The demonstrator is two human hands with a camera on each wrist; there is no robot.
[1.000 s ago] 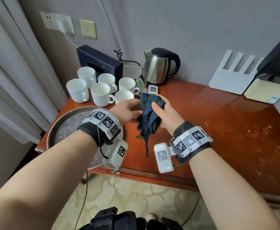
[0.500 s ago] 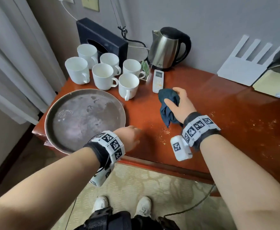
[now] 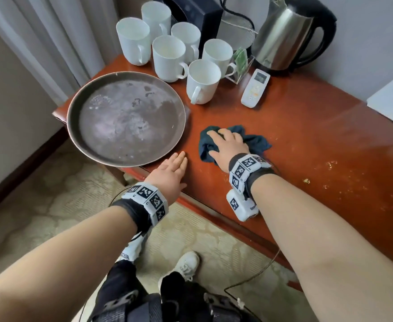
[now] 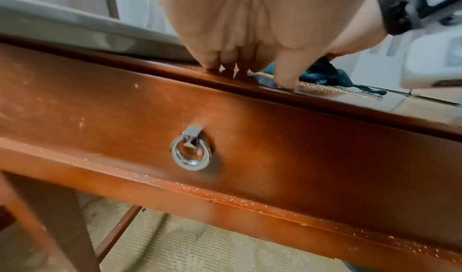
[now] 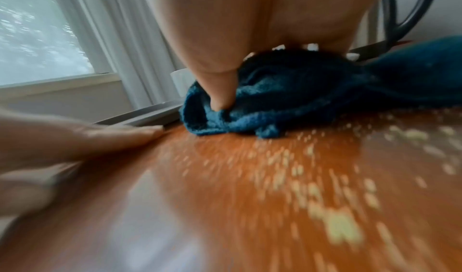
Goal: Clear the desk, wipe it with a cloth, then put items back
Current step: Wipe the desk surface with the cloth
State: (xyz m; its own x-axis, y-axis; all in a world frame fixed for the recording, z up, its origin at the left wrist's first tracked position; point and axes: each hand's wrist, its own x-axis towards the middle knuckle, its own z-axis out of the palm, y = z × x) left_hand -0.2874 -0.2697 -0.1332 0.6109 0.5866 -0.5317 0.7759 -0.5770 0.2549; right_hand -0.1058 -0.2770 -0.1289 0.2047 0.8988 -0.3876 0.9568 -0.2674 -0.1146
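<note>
A crumpled dark blue cloth [image 3: 258, 141] lies on the red-brown desk [image 3: 307, 126], just right of the round tray. My right hand [image 3: 228, 142] lies palm down on the cloth with its fingers spread over it. In the right wrist view the thumb digs into the cloth [image 5: 300, 98]. My left hand [image 3: 173, 167] rests flat on the desk's front edge, fingers straight and together, holding nothing. The left wrist view shows those fingertips [image 4: 212, 62] touching the desktop. Pale crumbs [image 3: 330, 163] are scattered on the desk right of the cloth.
A round metal tray [image 3: 125, 119] sits at the desk's left end. Behind it stand several white cups [image 3: 170, 56], a tea-bag holder [image 3: 241, 63], a white remote [image 3: 256, 88], a steel kettle [image 3: 284, 36] and a black box [image 3: 195, 12]. A drawer ring pull [image 4: 191, 153] hangs below the edge.
Both hands held the cloth up in the air; the left let go and came down flat on the front edge. The right brought the cloth down onto the desk.
</note>
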